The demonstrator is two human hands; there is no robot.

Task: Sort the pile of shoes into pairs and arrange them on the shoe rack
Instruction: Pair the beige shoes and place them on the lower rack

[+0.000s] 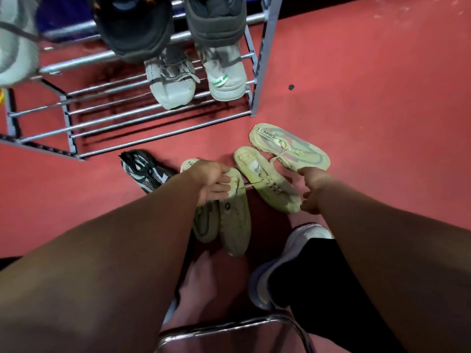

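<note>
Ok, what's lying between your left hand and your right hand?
One cream sneaker, lying slantwise on the red floor between the left hand and right hand, as the head view shows.

"capao" on cream shoe (289,147)

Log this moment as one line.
Phase: pairing on floor | left hand: rests on cream sneaker | right hand: at second cream sneaker, grip unclear | shoe rack: white sneakers on lower shelf
</note>
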